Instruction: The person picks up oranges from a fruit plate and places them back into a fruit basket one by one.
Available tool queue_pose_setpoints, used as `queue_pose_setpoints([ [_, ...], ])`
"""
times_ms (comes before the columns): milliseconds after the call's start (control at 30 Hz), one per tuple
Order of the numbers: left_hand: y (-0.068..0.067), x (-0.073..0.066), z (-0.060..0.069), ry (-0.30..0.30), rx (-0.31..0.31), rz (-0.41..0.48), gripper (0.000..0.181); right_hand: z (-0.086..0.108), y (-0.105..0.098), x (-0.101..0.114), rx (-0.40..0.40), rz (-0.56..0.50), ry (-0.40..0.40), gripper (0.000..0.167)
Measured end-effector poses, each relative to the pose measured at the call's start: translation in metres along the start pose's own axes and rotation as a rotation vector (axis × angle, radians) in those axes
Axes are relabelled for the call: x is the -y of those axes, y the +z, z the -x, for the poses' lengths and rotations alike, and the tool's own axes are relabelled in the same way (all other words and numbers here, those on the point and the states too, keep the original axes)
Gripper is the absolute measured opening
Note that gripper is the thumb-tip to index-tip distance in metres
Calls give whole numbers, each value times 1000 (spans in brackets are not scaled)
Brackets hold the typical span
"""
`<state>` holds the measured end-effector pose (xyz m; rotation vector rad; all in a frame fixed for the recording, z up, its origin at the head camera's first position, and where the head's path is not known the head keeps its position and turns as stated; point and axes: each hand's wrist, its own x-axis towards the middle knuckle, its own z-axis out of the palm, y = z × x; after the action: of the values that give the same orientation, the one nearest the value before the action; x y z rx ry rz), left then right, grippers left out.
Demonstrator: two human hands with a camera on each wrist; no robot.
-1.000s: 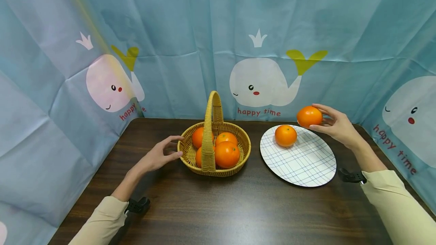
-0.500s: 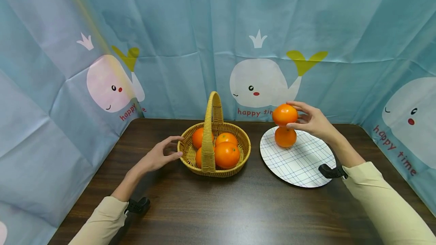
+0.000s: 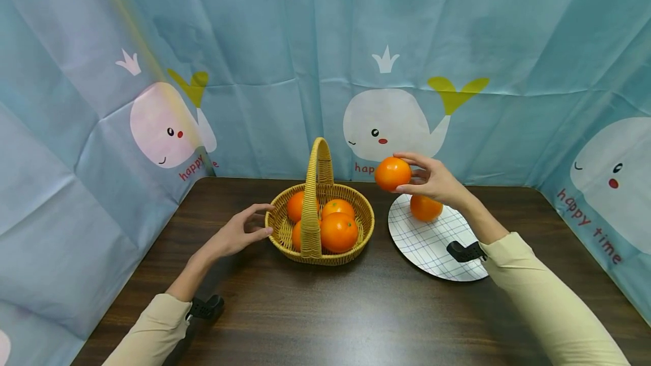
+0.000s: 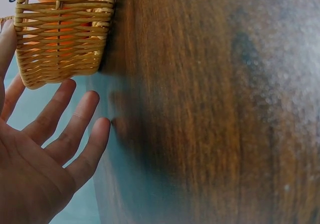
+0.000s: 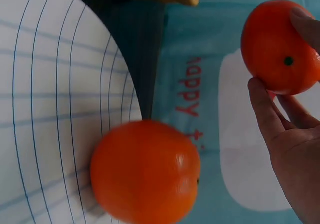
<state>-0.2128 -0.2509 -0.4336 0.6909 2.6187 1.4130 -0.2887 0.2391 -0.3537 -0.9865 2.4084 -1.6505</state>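
Note:
My right hand (image 3: 432, 181) pinches an orange (image 3: 393, 174) between thumb and fingertips, in the air just left of and above the plate. In the right wrist view the held orange (image 5: 280, 46) shows a small green stem spot. A second orange (image 3: 426, 208) lies on the round white plate (image 3: 432, 250) with a blue grid, partly hidden behind my right hand. My left hand (image 3: 235, 233) is at the left end of a yellow wicker basket (image 3: 325, 258), thumb and fingers spread at its rim. In the left wrist view those fingers (image 4: 82, 116) look extended, with tips near the basket wall (image 4: 65, 38).
Several oranges (image 3: 339, 232) lie in the basket, beneath its tall arched handle (image 3: 311, 202). Basket and plate stand on a dark wooden table (image 3: 325, 315). Behind them hangs a light blue curtain (image 3: 264, 100) printed with whales.
My right hand has carried its orange leftward, from over the plate's right back, across the orange lying there, to the gap toward the basket. The left hand has stayed put.

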Motion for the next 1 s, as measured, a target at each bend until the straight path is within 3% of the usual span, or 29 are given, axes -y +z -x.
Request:
queue_pose_setpoints([
  [633,0,-1,2,-6,-6,-36,54,-28,45,2,111,-75,-42,73],
  [1000,0,-1,1,-16,-8,-39,55,-37,56,-3,161,-111,-63,73],
])
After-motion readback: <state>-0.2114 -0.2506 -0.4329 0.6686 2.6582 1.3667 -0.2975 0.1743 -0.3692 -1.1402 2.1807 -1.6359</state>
